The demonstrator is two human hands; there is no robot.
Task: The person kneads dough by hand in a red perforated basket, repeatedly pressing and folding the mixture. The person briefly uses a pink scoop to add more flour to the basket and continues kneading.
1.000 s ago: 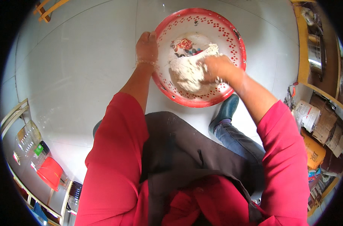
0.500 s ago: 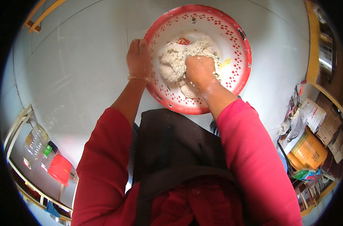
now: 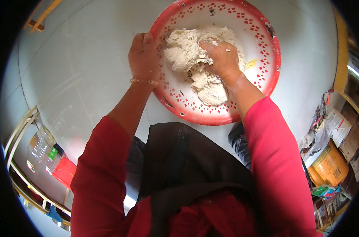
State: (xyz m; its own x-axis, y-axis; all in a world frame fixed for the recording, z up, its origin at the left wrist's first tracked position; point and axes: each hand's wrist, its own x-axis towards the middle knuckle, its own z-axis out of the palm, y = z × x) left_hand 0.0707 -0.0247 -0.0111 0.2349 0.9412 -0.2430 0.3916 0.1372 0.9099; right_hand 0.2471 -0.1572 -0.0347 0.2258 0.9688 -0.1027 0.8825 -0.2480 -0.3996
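Observation:
A wide white enamel basin (image 3: 273, 75) with a red rim and small red diamond marks sits on the floor in front of me. Inside lies rough, shaggy dough (image 3: 182, 50), with a smoother lump bulging toward me. At the basin's left edge, my left hand (image 3: 144, 57) grips the rim with curled fingers; a beaded bracelet circles that wrist. My right hand (image 3: 223, 59) is sunk in the dough, its fingers bent around a portion and partly hidden by it. Bits of dough stick to its knuckles.
Pale tiles (image 3: 88, 79) surround the basin. Clear plastic bottles (image 3: 41, 146) and a red tub (image 3: 64, 172) stand at left beside a pale rack. On the right are a yellow bucket (image 3: 330, 166), plastic bags and cardboard. A dark apron (image 3: 183, 158) covers my lap.
My right hand has shifted right and slightly up from a fist pressed into the dough. More dough now shows on the near side, and the red mark at the basin's bottom is covered.

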